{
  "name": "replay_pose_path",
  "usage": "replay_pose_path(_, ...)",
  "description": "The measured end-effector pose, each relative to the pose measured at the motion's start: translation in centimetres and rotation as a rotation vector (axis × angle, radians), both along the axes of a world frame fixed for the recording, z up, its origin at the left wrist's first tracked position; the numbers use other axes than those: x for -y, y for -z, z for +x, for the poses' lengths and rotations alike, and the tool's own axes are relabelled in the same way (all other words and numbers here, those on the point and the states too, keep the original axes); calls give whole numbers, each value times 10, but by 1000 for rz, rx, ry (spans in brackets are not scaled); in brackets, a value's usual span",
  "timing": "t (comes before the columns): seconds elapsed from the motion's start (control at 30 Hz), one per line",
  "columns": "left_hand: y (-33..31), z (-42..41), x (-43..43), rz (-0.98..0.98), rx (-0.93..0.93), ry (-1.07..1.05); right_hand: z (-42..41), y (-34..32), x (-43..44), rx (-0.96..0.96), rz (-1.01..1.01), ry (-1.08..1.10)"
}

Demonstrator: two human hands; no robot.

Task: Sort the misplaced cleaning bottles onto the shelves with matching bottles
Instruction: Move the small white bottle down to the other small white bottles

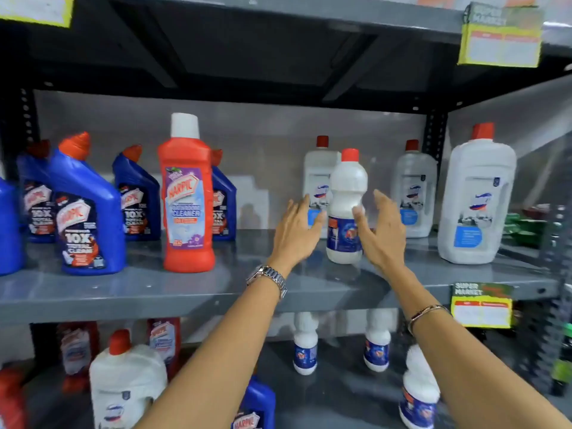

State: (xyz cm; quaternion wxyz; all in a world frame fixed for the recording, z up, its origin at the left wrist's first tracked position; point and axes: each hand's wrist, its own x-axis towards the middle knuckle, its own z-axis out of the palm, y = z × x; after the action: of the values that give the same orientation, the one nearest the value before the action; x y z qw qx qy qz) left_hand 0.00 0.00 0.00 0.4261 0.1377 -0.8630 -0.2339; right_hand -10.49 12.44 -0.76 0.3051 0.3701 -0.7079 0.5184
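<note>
A slim white bottle with a red cap and blue label stands upright on the grey middle shelf. My left hand is just left of it and my right hand just right, fingers spread, neither gripping it. Behind it stand three large white jugs with red caps. A red Harpic bathroom cleaner bottle stands among several blue Harpic bottles on the left. On the lower shelf are three slim white bottles, a white jug, red bottles and a blue Harpic bottle.
The dark upper shelf hangs overhead with yellow price tags. Another price tag hangs on the middle shelf's front edge at right. A black perforated upright divides the bays; green items lie far right.
</note>
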Motion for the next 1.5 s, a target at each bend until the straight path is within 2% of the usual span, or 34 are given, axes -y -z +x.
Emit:
replay_pose_path(0.13,2,-19,-10,306,68,257,-16,8,-7,214,127,-328)
replay_pose_path(0.27,8,-24,-9,470,1,356,-16,9,-6,292,91,-433)
replay_pose_path(0.53,4,6,-15,448,-35,427,1,7,-21,410,-2,-525)
replay_pose_path(0.73,16,65,-64,391,-202,477,58,16,-71,292,-134,-599)
replay_pose_path(0.83,43,95,-90,394,-256,557,84,36,-102,224,-137,-591)
replay_pose_path(0.97,108,120,-109,453,-224,579,107,94,-132,242,-77,-593)
replay_pose_path(1.17,235,106,-106,768,-102,506,98,208,-127,505,104,-484)
replay_pose_path(1.33,303,73,-80,811,72,389,61,279,-98,704,240,-471)
replay_pose_path(1.5,333,35,-59,834,134,328,21,311,-70,800,291,-472)
